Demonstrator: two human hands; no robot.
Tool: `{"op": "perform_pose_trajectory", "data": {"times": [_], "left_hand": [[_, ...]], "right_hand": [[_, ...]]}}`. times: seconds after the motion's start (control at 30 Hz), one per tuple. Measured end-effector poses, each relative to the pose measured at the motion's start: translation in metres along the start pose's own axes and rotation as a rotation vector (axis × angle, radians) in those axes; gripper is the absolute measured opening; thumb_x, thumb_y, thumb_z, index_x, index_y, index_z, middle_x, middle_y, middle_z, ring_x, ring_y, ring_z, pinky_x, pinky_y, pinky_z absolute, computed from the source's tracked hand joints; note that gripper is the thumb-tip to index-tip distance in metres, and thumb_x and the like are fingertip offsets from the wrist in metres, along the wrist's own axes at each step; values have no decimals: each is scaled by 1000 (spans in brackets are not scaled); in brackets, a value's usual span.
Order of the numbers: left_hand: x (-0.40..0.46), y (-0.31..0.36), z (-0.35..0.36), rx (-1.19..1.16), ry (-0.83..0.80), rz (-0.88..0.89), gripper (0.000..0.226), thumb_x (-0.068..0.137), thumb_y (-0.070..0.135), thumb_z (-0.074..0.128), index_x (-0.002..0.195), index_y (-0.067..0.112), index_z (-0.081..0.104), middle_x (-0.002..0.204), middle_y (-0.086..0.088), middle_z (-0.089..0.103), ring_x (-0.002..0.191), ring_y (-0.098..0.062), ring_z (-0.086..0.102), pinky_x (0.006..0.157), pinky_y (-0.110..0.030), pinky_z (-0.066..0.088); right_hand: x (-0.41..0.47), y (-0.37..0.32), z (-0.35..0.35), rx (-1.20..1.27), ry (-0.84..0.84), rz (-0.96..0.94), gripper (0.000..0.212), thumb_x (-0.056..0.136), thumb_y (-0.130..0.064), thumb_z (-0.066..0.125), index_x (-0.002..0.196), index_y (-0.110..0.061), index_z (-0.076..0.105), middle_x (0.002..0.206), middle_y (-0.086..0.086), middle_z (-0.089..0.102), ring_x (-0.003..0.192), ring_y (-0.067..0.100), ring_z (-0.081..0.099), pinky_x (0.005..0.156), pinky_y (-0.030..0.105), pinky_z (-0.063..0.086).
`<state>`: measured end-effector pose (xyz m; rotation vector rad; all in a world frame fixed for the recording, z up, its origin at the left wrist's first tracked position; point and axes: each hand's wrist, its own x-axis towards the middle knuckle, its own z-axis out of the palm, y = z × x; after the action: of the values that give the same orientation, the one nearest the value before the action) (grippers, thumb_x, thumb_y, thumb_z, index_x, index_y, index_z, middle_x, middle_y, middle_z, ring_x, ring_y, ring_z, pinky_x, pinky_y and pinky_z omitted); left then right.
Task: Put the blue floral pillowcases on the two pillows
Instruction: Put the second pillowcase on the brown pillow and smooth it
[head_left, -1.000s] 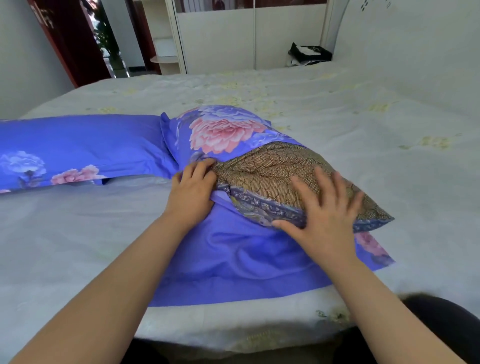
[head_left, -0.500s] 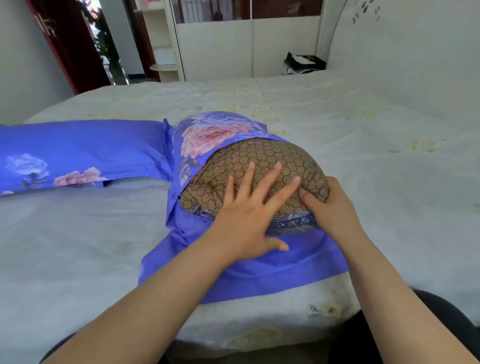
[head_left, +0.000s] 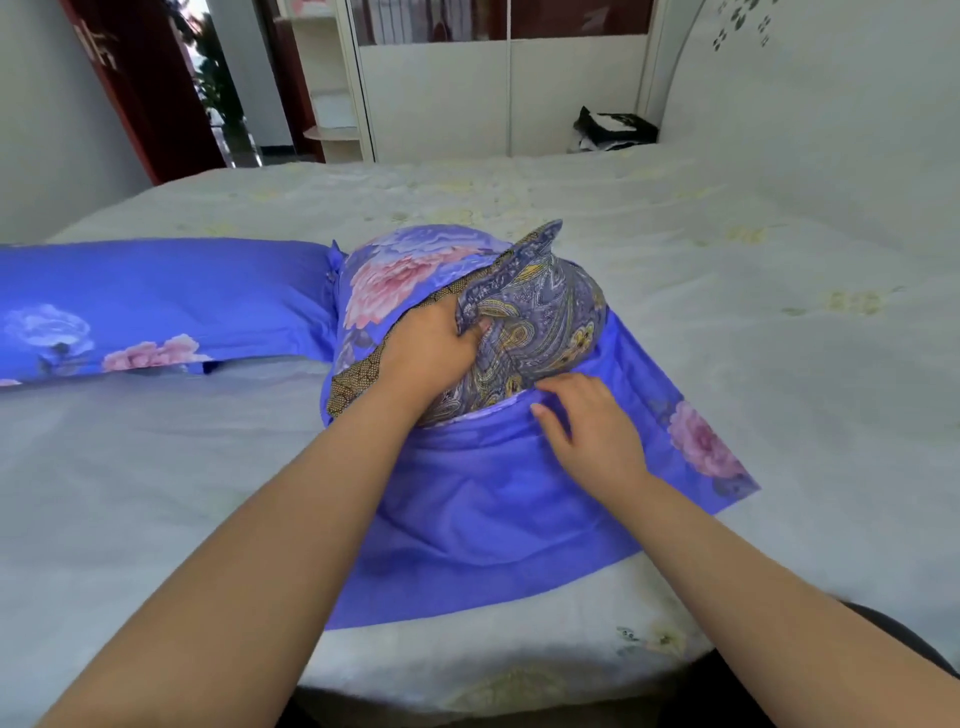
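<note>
fingers of the left hand (head_left: 431, 345) are curled into the patterned pillow (head_left: 530, 332), gripping a fold of its paisley end. half a second ago this hand lay flat and spread on the brown mesh face, so the pillow's end has now been bunched and folded up, a corner poking above the hand. i judge this is meant to cram the last of it into the blue floral pillowcase (head_left: 493, 509). just right of and nearer than that hand, the right hand (head_left: 587, 431) pinches the pillowcase's open edge, fingers bent on the cloth, where before it touched the pillow itself. beyond the left hand the far half of the pillow already sits inside the case; nearer, the slack blue cloth lies flat on the bed (head_left: 727, 249). well to the left lies the second pillow (head_left: 156, 306), already covered. a dark bag (head_left: 615, 127) rests far beyond. the bulging end itself looks like the main obstacle to closing the mouth.
</note>
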<state>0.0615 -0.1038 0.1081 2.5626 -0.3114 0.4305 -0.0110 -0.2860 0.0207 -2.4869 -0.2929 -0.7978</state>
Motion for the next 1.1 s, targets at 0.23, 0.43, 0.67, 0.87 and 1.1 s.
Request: {"op": "perform_pose_trajectory", "data": {"times": [0.23,0.43,0.67,0.87,1.1], "left_hand": [[6,-5,1,30,5,-3,43,90,49,52,113,13,58,106,-12,65,100,-33,59,76,-36,47],[-11,19,7,367,-140,82,43,87,60,47,85,18,54,95,-11,64,91,-32,62,64,-32,42],[-17,21,14,338,-528,32,35,97,26,41,124,10,56,132,-13,55,118,-31,54,91,-32,43],[-40,-8,-27,-485,-375,61,13,83,21,68,95,23,63,97,12,65,87,-6,60,88,-29,47],[-105,-48,-4,115,138,256,38,82,51,48,105,21,59,118,-2,51,106,-26,46,94,-37,41]], "right_hand": [[14,7,18,-391,-3,-108,27,70,-32,65,93,-18,64,100,5,55,93,28,49,74,38,46],[23,16,-19,-265,130,-232,18,80,-25,49,70,-11,57,70,5,57,67,27,54,65,29,39],[47,-32,-38,-112,322,-311,25,72,-11,47,93,-18,59,82,2,63,80,19,50,65,30,43],[49,-33,-42,-340,70,-409,37,77,-16,39,102,-14,66,87,6,68,74,29,63,58,31,47],[50,-36,-54,-237,-249,197,40,95,-50,37,69,-21,49,93,11,67,91,34,60,71,35,43]]}}
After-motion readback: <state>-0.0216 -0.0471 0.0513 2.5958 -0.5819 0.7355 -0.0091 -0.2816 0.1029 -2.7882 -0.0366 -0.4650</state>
